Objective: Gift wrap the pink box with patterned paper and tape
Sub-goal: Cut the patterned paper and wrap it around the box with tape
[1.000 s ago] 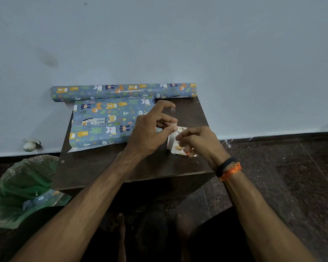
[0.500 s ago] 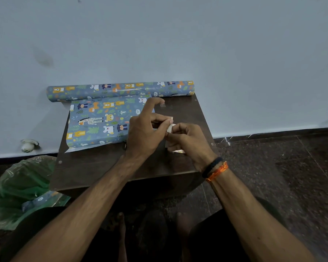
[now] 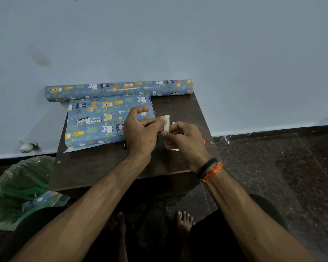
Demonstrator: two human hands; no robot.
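While both hands are busy at the middle of the table, the job right now looks like getting a strip of tape started. The left hand [image 3: 140,132] has its finger and thumb stretched across to pinch the top of a pale tape roll [image 3: 167,123], which stands on edge, and the right hand [image 3: 184,138] grips the same roll from the near right side, so the two hands are basically together on it. Can't tell if a free end is already peeled up; it's too small to see.

If I were doing this, I'd hold the roll steady with the right hand, find the tape end with a left fingernail, and pull out a short strip without letting it fold onto itself.

Just to the left, touching the left hand's far side, sits the box [image 3: 106,121], already covered on top in blue animal-print paper, with a paper edge sticking out along its near side. The wrapping paper roll [image 3: 119,89] lies across the far edge of the dark table [image 3: 95,167], against the wall. A green plastic bag [image 3: 21,188] sits on the floor near left.
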